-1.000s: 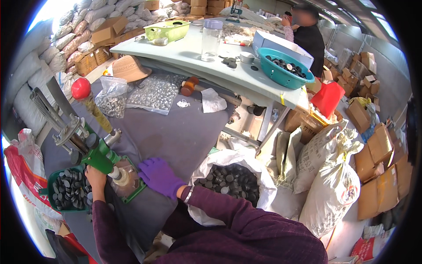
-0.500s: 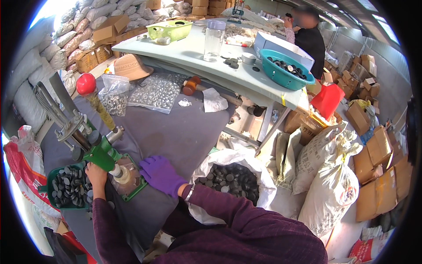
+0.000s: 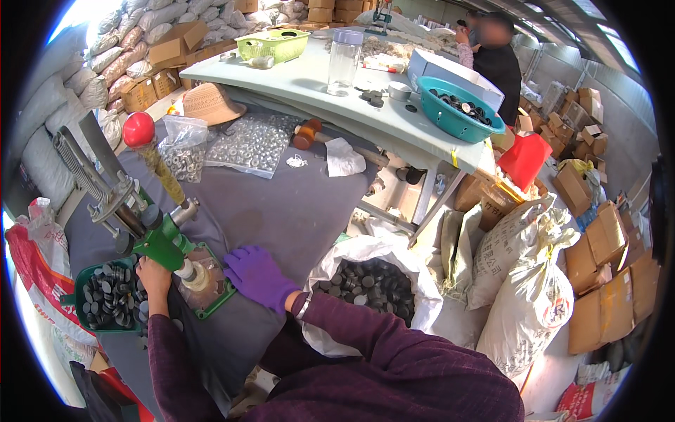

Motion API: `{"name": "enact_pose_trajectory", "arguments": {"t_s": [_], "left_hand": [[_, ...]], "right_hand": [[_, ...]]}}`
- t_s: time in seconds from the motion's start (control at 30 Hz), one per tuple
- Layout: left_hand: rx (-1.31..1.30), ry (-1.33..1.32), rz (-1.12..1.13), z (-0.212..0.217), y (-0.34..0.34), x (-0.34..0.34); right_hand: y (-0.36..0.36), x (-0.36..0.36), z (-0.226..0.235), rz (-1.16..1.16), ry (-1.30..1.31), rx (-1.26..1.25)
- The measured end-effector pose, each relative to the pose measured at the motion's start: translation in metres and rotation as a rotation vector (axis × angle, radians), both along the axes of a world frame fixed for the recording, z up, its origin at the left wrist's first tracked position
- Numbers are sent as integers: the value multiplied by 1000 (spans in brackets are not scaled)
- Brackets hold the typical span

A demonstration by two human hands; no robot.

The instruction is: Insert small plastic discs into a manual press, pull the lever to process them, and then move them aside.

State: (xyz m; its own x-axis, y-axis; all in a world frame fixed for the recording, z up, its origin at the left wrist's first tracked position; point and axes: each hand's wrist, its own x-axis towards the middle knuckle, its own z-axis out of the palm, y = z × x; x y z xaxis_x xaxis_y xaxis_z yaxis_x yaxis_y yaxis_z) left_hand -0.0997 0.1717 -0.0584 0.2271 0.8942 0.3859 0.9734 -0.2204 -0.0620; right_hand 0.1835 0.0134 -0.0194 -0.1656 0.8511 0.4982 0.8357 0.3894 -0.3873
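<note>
A green hand press [image 3: 160,243] with a red ball-topped lever [image 3: 139,131] stands on the grey cloth [image 3: 260,204] at the left. My bare left hand [image 3: 155,280] is against the near left side of the press head, its fingertips hidden behind it. My right hand [image 3: 259,279], in a purple glove, lies with its fingers stretched out beside the right edge of the press base [image 3: 216,304], holding nothing that I can see. Left of my left hand, a dark green basket [image 3: 79,301] holds many round black caps [image 3: 109,295].
A white sack [image 3: 426,302] of black caps stands open to my right. Bags of metal rings [image 3: 249,144] and a mallet [image 3: 306,133] lie beyond the press. The far table [image 3: 281,84] bears a teal basket [image 3: 460,119] and a jar [image 3: 344,63]. A person [image 3: 496,63] stands behind it.
</note>
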Motion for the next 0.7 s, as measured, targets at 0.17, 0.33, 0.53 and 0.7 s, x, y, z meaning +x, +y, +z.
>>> {"name": "enact_pose_trajectory", "arguments": {"t_s": [0.17, 0.33, 0.53, 0.7], "left_hand": [[-15, 13, 18, 3, -4, 5], [6, -48, 13, 4, -5, 6], [5, -38, 41, 0, -4, 4], [0, -7, 35, -4, -5, 4]], "right_hand": [[-3, 1, 3, -1, -4, -18], [-1, 0, 1, -4, 27, 110], [1, 0, -2, 6, 34, 97], [-1, 2, -2, -5, 43, 114]]}}
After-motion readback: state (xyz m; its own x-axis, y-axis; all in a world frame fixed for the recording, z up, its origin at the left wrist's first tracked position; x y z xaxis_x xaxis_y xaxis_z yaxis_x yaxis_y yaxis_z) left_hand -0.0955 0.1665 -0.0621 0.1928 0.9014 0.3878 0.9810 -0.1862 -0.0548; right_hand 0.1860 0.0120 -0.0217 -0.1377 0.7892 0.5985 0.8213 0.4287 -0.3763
